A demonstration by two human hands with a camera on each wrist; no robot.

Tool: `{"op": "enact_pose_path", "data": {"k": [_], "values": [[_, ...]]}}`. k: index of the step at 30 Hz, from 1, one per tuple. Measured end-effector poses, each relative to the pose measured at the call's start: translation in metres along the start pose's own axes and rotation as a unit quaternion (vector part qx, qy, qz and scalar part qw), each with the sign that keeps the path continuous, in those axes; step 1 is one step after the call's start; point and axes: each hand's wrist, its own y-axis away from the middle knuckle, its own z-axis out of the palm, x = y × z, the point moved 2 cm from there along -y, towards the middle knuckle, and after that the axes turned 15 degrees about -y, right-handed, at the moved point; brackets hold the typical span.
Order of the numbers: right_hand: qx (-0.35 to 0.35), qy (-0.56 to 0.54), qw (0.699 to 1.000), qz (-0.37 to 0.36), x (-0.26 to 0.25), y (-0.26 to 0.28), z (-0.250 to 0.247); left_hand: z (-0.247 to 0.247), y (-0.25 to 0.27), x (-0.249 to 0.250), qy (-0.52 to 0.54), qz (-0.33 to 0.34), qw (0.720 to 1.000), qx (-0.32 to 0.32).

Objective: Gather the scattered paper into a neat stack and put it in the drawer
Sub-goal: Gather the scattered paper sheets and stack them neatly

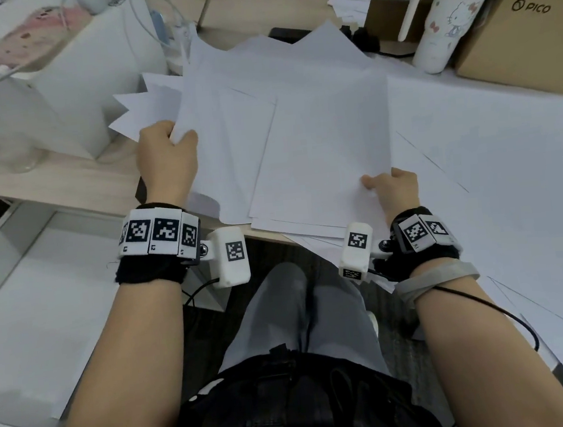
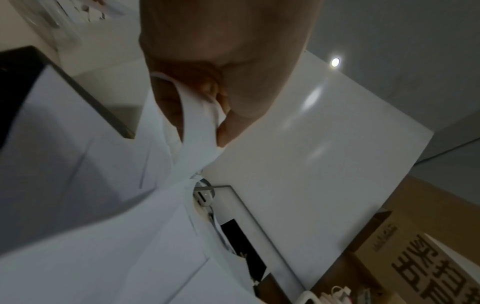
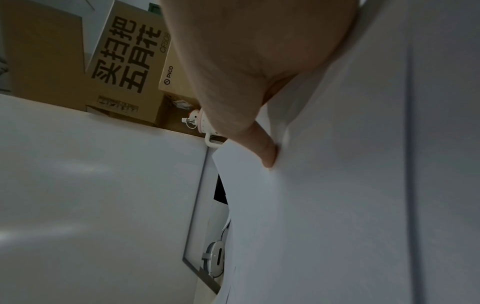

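A brown box (image 1: 524, 35) printed "PICO" stands behind the loose sheaf of paper (image 1: 293, 136), a white cartoon-cat bottle (image 1: 437, 22) just beside it. The left hand (image 1: 166, 155) pinches the sheaf's left edge with curled fingers; the right hand (image 1: 394, 187) grips its near right corner. More sheets (image 1: 493, 144) lie on the desk (image 1: 46, 177) right of the sheaf.

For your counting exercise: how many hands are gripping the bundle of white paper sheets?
2. The left hand grips the white paper bundle at its left edge; the right hand pinches its near right corner.
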Motion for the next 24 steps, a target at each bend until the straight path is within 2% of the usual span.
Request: {"op": "enact_pose_path", "data": {"k": [5, 10, 16, 20, 24], "values": [[-0.009, 0.000, 1.000, 0.017, -0.003, 0.002, -0.002, -0.012, 0.002, 0.038, 0.084, 0.086, 0.993, 0.023], [-0.018, -0.008, 1.000, 0.021, -0.005, 0.002, -0.003, -0.014, 0.011, 0.083, 0.132, 0.186, 0.974, 0.010], [-0.022, -0.009, 0.999, 0.027, -0.004, 0.003, -0.004, -0.005, 0.023, 0.116, 0.198, 0.263, 0.944, -0.016], [-0.036, -0.004, 0.999, 0.040, -0.005, 0.003, -0.005, 0.010, 0.024, 0.105, 0.232, 0.228, 0.945, -0.023], [-0.037, 0.002, 0.998, 0.047, -0.006, 0.002, -0.006, 0.031, 0.018, 0.075, 0.184, 0.126, 0.974, -0.040]]}}
